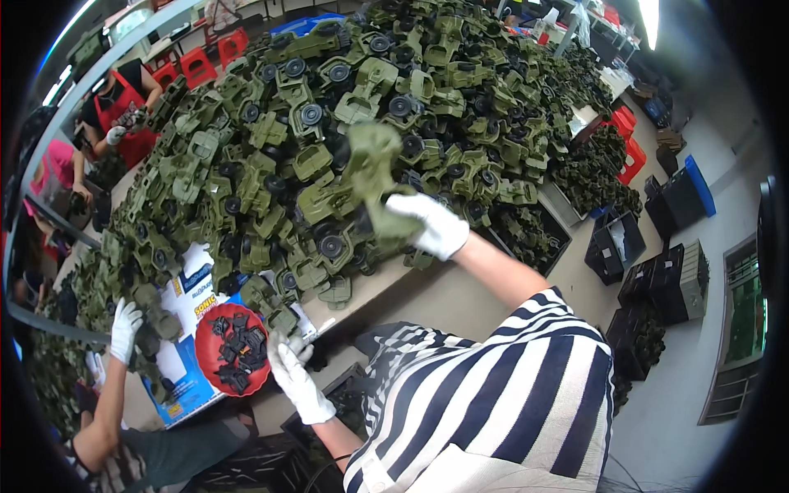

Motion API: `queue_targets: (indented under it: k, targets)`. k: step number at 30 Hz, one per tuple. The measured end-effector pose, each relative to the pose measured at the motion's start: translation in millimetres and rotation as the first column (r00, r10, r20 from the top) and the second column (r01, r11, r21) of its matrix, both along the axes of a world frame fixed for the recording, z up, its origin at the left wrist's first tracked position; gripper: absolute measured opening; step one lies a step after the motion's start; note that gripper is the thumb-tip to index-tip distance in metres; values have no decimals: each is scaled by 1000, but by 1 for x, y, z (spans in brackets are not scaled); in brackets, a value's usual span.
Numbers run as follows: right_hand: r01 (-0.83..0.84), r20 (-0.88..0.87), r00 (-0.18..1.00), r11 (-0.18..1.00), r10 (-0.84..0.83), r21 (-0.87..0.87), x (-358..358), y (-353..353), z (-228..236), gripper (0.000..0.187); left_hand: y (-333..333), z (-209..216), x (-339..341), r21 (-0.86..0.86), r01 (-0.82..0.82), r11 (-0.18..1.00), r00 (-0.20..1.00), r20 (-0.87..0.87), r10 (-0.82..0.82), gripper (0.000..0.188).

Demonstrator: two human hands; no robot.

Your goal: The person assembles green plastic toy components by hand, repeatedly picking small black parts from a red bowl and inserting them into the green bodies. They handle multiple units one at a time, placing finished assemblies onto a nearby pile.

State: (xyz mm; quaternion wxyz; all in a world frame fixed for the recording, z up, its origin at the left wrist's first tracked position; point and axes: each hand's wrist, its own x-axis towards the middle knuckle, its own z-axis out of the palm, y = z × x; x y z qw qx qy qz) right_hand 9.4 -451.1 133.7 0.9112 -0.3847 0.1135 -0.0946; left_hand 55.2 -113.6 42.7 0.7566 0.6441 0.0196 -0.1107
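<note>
My right hand [432, 223], in a white glove, grips a green toy truck body [374, 164] and holds it up over the heap; it is slightly blurred. Beside the right rim of a red bowl [203, 361] is my left hand [297, 380], also gloved, its fingers apart and nothing visible in them. Small black plastic parts [240, 349] lie in the bowl. A large pile of green toy vehicles [312, 164], many with black wheels, covers the table in front of me.
At the left, a co-worker's gloved hand [125, 330] reaches toward the pile's edge. Printed cardboard [182, 361] lies under the bowl. Another person in a red apron [122, 111] works across the table. Black crates [616, 242] stand on the floor at right. A grey metal frame [62, 107] curves along the left.
</note>
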Motion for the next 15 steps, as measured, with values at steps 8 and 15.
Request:
queue_targets:
  k: [8, 15]
  targets:
    - [476, 12, 814, 654, -581, -589, 136, -223, 119, 79, 16, -17, -4, 54, 0, 999, 993, -119, 7, 44]
    - [352, 111, 542, 105, -833, -930, 176, -306, 61, 89, 69, -81, -50, 145, -159, 976, 941, -277, 195, 43]
